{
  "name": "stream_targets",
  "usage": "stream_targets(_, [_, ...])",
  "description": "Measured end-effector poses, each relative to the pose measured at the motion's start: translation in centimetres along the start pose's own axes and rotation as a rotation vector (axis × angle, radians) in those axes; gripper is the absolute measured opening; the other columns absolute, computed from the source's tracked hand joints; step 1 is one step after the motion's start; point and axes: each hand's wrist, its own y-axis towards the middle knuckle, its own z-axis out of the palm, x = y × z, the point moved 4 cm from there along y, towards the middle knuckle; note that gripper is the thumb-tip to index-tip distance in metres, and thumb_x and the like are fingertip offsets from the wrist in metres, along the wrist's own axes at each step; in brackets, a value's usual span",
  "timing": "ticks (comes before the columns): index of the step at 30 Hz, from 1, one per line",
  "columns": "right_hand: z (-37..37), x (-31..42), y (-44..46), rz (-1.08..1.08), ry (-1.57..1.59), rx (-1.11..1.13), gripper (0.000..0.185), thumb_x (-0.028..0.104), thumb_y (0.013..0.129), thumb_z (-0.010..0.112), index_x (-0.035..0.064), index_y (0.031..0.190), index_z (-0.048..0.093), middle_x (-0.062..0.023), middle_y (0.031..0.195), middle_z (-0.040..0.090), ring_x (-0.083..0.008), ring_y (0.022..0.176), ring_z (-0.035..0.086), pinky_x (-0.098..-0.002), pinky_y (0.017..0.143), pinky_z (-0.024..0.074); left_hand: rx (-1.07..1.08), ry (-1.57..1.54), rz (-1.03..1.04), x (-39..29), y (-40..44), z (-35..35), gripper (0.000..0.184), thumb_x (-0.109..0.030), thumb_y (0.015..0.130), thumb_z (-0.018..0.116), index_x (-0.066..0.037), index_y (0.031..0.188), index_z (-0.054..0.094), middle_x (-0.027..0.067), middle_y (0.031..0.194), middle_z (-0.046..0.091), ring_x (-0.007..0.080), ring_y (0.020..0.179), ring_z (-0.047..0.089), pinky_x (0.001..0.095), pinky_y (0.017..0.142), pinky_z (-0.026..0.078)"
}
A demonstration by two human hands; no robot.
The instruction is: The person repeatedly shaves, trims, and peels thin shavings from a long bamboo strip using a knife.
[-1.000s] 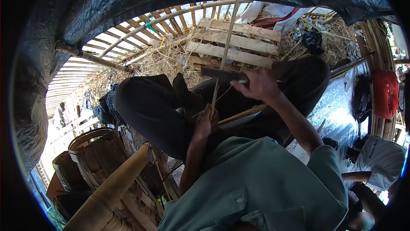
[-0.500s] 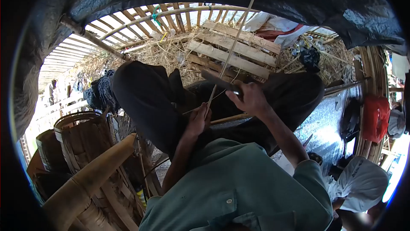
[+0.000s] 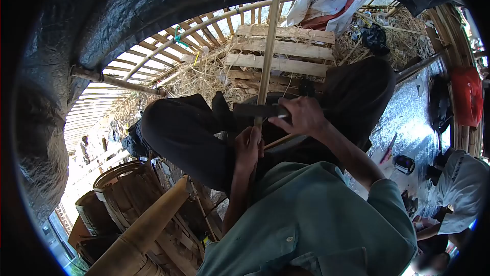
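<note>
A long pale bamboo strip (image 3: 269,46) runs from the top edge down to my lap. My left hand (image 3: 248,146) is closed around its lower part, between my bent knees. In my right hand (image 3: 304,116) is the handle of a dark, broad-bladed knife (image 3: 252,110). The blade lies across the strip just above my left hand. Another thin bamboo piece (image 3: 279,141) slants out to the right beside my left hand.
Ahead lie a slatted wooden pallet (image 3: 280,49) and straw (image 3: 196,79). A thick bamboo pole (image 3: 145,225) and woven baskets (image 3: 122,189) stand at lower left. At right are a red bag (image 3: 465,96), scissors (image 3: 389,148) and another person in a grey shirt (image 3: 461,184).
The view has shifted, and the strip now stands more upright and looks wider. The knife blade has turned nearly level across it. Both hands keep their hold.
</note>
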Motion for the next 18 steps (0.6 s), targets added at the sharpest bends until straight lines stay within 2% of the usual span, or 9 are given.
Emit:
stream_targets(2, [0.1,-3.9,2.3,0.202,0.056,-0.121,0.044,0.044,0.084,0.061,0.0003,0.084,0.061,-0.0126,0.055,0.057,-0.0287,0.050,0.061,-0.0362,0.048,0.0472,-0.060,0.035,0.008,-0.4,-0.2,0.0,0.036,-0.030,0.096,0.047,-0.005,0.072,0.053,-0.0006,0.051,0.046,0.0052,0.039,0.042,0.0209,0.035,0.030])
stream_targets(5, [-1.2,-4.3,3.6,0.342,0.193,-0.014,0.043,0.043,0.085,0.060,0.0008,0.082,0.061,-0.0116,0.055,0.058,-0.0277,0.050,0.061,-0.0366,0.050,0.0473,-0.067,0.003,0.000,-0.1,-0.2,-0.2,0.035,-0.030,0.096,0.049,-0.004,0.073,0.054,-0.0008,0.051,0.047,0.0052,0.039,0.042,0.0210,0.036,0.031])
stream_targets(6, [-0.5,-3.0,2.5,0.198,0.184,0.022,0.041,0.043,0.086,0.058,0.0021,0.082,0.061,-0.0108,0.054,0.057,-0.0289,0.051,0.061,-0.0389,0.052,0.0476,-0.062,0.003,0.004,0.1,-0.2,-0.3,0.034,-0.030,0.096,0.049,-0.004,0.074,0.054,-0.0009,0.051,0.047,0.0051,0.039,0.043,0.0211,0.036,0.031])
stream_targets(9, [-0.5,0.6,0.5,-0.217,-0.100,0.171,0.040,0.041,0.088,0.055,0.0020,0.081,0.061,-0.0109,0.053,0.056,-0.0305,0.053,0.062,-0.0405,0.053,0.0473,-0.048,-0.004,0.023,0.4,0.5,0.0,0.033,-0.030,0.095,0.050,-0.004,0.076,0.055,-0.0009,0.051,0.047,0.0052,0.039,0.043,0.0215,0.036,0.031])
stream_targets(10, [-0.7,0.3,0.9,-0.147,-0.136,0.278,0.052,0.053,0.085,0.054,0.0021,0.083,0.061,-0.0168,0.059,0.060,-0.0360,0.058,0.063,-0.0435,0.056,0.0510,-0.063,-0.006,0.017,0.2,0.4,0.1,0.033,-0.030,0.096,0.049,-0.003,0.077,0.055,-0.0007,0.051,0.046,0.0055,0.038,0.042,0.0219,0.036,0.031])
stream_targets(14, [0.7,-5.3,3.6,0.325,0.154,0.039,0.052,0.054,0.085,0.053,0.0040,0.085,0.066,-0.0171,0.059,0.061,-0.0360,0.059,0.064,-0.0470,0.056,0.0504,-0.087,0.004,0.003,0.0,-0.2,0.2,0.030,-0.029,0.094,0.052,-0.004,0.077,0.056,-0.0011,0.051,0.049,0.0043,0.039,0.044,0.0209,0.036,0.031])
stream_targets(17, [-0.2,-1.4,2.7,0.034,0.148,0.095,0.043,0.045,0.088,0.053,0.0030,0.089,0.065,-0.0186,0.061,0.060,-0.0351,0.062,0.063,-0.0435,0.057,0.0488,-0.054,-0.024,0.008,0.7,0.1,-0.2,0.030,-0.029,0.094,0.052,-0.004,0.077,0.056,-0.0020,0.051,0.048,0.0036,0.040,0.044,0.0206,0.036,0.030])
stream_targets(18, [-1.1,-0.8,2.8,-0.043,0.012,0.139,0.045,0.046,0.089,0.052,0.0032,0.088,0.065,-0.0187,0.062,0.060,-0.0357,0.062,0.063,-0.0437,0.057,0.0488,-0.084,0.012,0.020,1.1,0.1,-0.3,0.030,-0.029,0.094,0.053,-0.004,0.078,0.056,-0.0022,0.051,0.048,0.0033,0.040,0.043,0.0205,0.036,0.030])
